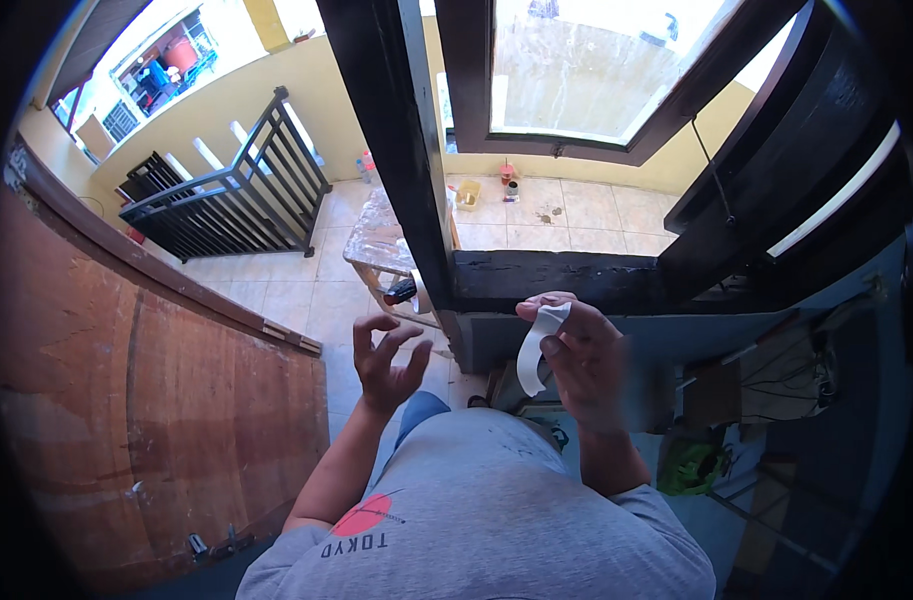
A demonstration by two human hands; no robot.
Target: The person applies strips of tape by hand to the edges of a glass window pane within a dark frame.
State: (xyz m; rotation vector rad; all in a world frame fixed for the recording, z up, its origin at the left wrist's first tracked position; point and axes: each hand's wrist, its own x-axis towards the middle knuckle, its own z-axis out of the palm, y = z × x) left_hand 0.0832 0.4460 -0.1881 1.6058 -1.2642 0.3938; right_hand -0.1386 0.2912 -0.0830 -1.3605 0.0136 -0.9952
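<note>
A short curved strip of white tape or paper [532, 358] is pinched between the thumb and fingers of my right hand [584, 365]. It hangs down just below the dark window sill [556, 278]. My left hand [384, 368] is raised to the left of the dark frame post [401, 130], with bent fingers apart and nothing in them. Just above those fingertips, a small black-and-red object [400, 292] sits beside a white rounded piece [422, 290] at the post. What these two are, I cannot make out.
A window sash [616, 150] stands open above the sill. At the left is a brown wooden door [196, 400]. Beyond the post are a paint-stained stool [376, 235] and a black metal gate [246, 190]. Small containers [511, 190] stand on the tiles; cables [796, 375] lie at right.
</note>
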